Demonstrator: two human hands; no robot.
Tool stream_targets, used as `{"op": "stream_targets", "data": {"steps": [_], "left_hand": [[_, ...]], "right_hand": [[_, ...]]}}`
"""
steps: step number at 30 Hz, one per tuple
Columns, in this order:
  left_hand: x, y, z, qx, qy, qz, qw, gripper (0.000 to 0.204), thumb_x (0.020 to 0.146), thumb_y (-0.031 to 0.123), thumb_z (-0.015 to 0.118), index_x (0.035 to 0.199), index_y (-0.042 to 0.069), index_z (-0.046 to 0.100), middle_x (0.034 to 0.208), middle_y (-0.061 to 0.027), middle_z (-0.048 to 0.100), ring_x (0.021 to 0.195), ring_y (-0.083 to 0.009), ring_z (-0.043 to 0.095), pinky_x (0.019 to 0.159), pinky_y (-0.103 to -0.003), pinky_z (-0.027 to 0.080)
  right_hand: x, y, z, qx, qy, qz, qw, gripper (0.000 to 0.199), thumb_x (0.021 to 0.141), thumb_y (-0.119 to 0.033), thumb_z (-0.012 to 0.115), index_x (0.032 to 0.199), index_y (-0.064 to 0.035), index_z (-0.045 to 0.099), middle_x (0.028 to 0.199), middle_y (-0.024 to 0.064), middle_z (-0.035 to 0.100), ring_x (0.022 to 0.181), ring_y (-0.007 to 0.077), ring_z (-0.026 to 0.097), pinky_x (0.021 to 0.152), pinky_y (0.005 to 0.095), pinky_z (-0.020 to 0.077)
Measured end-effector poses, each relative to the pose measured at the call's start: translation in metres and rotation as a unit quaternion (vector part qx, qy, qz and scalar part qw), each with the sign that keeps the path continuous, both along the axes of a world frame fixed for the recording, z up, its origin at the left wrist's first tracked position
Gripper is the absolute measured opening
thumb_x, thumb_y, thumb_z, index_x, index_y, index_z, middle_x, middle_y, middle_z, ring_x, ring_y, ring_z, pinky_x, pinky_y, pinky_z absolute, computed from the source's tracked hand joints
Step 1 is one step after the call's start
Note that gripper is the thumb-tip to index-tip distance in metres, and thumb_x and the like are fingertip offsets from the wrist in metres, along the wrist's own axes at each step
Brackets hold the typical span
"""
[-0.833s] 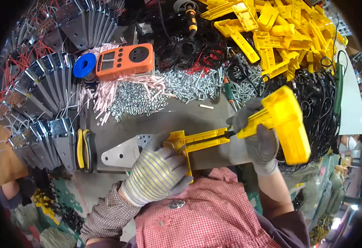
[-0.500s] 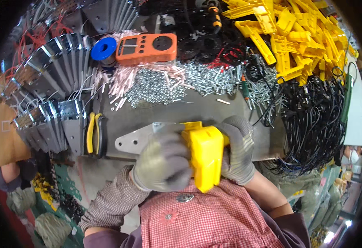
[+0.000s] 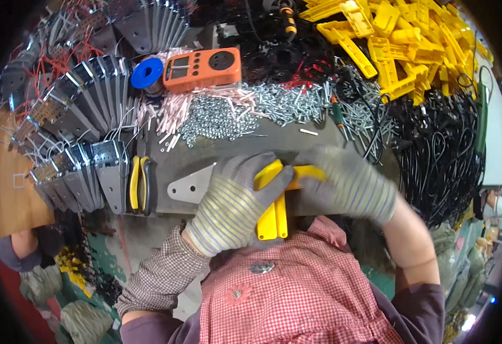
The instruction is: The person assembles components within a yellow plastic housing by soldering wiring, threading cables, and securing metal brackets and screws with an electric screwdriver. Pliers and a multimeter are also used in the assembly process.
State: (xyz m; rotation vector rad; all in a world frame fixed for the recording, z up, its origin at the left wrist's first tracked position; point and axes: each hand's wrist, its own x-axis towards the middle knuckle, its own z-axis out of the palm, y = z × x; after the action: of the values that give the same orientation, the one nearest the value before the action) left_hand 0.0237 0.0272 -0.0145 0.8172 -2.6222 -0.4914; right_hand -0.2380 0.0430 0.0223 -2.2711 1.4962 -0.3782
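Observation:
My left hand (image 3: 231, 203), in a grey glove with yellow stripes, is closed around a yellow plastic housing (image 3: 272, 218) above the near edge of the bench. A yellow arm of plastic (image 3: 309, 171) reaches from the housing toward my right hand (image 3: 342, 183). That hand, gloved alike, is at this arm; its fingers are smeared by motion, so their grip is unclear. A flat grey metal plate (image 3: 189, 188) with holes sticks out to the left from behind my left hand. Whether it is joined to the housing is hidden.
Yellow-and-black pliers (image 3: 136, 184) lie beside grey metal brackets (image 3: 110, 180) at left. Behind are a blue spool (image 3: 147, 73), an orange meter (image 3: 202, 70), nuts (image 3: 211, 120) and screws (image 3: 291, 103). At right are yellow housings (image 3: 411, 49) and black cables (image 3: 434, 155).
The yellow housing has turned and now shows a narrower side with two round ends. My right hand has shifted right and up; my left hand has rolled so its back shows.

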Motion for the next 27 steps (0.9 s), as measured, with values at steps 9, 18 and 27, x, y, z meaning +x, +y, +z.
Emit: {"op": "stream_targets", "data": {"steps": [9, 18, 27], "left_hand": [[-0.008, 0.004, -0.018, -0.108, -0.045, -0.015, 0.993, 0.103, 0.054, 0.053, 0.093, 0.146, 0.018, 0.065, 0.145, -0.02, 0.055, 0.128, -0.0421, 0.055, 0.109, -0.058, 0.045], [-0.021, 0.011, 0.011, -0.032, -0.064, 0.0, 0.997, 0.104, 0.057, 0.053, 0.093, 0.15, 0.018, 0.063, 0.145, -0.0253, 0.05, 0.129, -0.0461, 0.052, 0.11, -0.059, 0.042], [-0.017, 0.009, 0.015, 0.014, -0.09, -0.011, 0.996, 0.122, 0.052, 0.061, 0.097, 0.159, 0.021, 0.052, 0.149, -0.027, 0.046, 0.135, -0.0488, 0.048, 0.113, -0.061, 0.042]], "right_hand": [[0.001, -0.017, -0.035, -0.043, 0.048, -0.094, 0.993, 0.033, 0.104, -0.041, 0.064, 0.105, -0.011, 0.078, 0.091, 0.0136, 0.077, 0.087, 0.0358, 0.075, 0.088, 0.0475, 0.0572], [-0.01, -0.02, -0.043, -0.065, 0.041, -0.091, 0.993, 0.037, 0.104, -0.043, 0.06, 0.1, -0.0104, 0.078, 0.09, 0.0152, 0.078, 0.085, 0.0367, 0.076, 0.084, 0.0498, 0.0574], [-0.009, -0.022, -0.045, -0.036, 0.043, -0.093, 0.994, 0.032, 0.103, -0.039, 0.063, 0.104, -0.0106, 0.077, 0.086, 0.0136, 0.077, 0.081, 0.0359, 0.075, 0.091, 0.0475, 0.0568]]}}
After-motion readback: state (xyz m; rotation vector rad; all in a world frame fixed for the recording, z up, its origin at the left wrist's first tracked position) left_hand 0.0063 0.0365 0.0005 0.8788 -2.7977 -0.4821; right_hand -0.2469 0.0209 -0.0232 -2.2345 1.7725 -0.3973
